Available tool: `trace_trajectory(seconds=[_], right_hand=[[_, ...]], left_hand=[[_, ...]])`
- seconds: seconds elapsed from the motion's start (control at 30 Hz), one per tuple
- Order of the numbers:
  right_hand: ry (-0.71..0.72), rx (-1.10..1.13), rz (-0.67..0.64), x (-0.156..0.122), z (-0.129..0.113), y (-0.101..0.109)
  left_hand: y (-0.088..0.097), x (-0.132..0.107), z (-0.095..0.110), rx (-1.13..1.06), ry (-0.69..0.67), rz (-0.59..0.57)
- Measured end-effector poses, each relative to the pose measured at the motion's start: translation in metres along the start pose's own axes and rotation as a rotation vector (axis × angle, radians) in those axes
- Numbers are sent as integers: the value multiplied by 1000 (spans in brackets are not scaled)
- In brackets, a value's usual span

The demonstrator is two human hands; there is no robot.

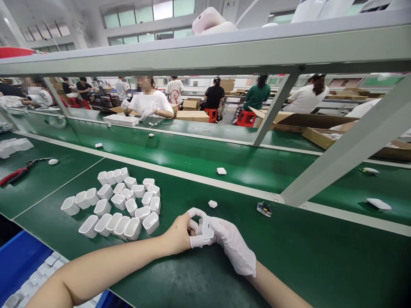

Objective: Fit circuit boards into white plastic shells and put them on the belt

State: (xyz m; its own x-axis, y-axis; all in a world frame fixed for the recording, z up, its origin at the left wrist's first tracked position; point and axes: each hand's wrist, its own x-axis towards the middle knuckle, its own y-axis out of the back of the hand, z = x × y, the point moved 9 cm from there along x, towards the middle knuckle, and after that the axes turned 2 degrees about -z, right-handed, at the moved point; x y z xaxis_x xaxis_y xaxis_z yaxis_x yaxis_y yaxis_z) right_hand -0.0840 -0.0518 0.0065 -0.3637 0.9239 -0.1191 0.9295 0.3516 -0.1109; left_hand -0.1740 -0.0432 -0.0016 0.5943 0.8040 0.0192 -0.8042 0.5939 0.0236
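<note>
Both my hands meet over the green bench, closed on one small white plastic housing (pixel 206 226). My left hand (pixel 183 231) is bare except for white finger cots on thumb and forefinger, which pinch the housing's left side. My right hand (pixel 231 244), in a white glove, wraps the housing from the right. A cluster of several empty white housings (pixel 119 205) stands open-side-up to the left of my hands. A small white part (pixel 212 204) and a tiny circuit board (pixel 264 208) lie just beyond my hands.
A green conveyor belt (pixel 192 156) runs behind the bench, carrying scattered white pieces (pixel 221 171). Red-handled pliers (pixel 19 172) lie far left. A blue bin (pixel 19 261) with white parts sits at the lower left. A grey frame strut (pixel 346 149) slants on the right. Other people work across the line.
</note>
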Motion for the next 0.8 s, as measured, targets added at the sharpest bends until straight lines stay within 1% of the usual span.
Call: trace_trajectory(seconds=[0.07, 0.13, 0.27, 0.37, 0.47, 0.57, 0.63, 0.7, 0.8], right_hand=[[-19, -14, -4, 0, 2, 0], [-30, -30, 27, -1, 3, 1], [27, -24, 65, -5, -2, -5], [50, -65, 88, -8, -5, -11], [13, -36, 79, -6, -2, -10], [-35, 146, 22, -1, 7, -7], [-58, 239, -10, 2, 16, -4], [-84, 256, -56, 3, 24, -5], [-124, 234, -101, 1, 29, -11]], left_hand=[[1, 1, -2, -19, 5, 12], [5, 1, -1, -40, -17, 56], [16, 2, -3, -99, -35, 175], [19, 2, -6, -90, -28, 192], [22, -1, -1, 29, -56, 211], [27, -7, 13, 314, -111, 300], [26, -8, 24, 452, -172, 326], [26, -8, 29, 455, -198, 333], [29, -5, 28, 370, -156, 346]])
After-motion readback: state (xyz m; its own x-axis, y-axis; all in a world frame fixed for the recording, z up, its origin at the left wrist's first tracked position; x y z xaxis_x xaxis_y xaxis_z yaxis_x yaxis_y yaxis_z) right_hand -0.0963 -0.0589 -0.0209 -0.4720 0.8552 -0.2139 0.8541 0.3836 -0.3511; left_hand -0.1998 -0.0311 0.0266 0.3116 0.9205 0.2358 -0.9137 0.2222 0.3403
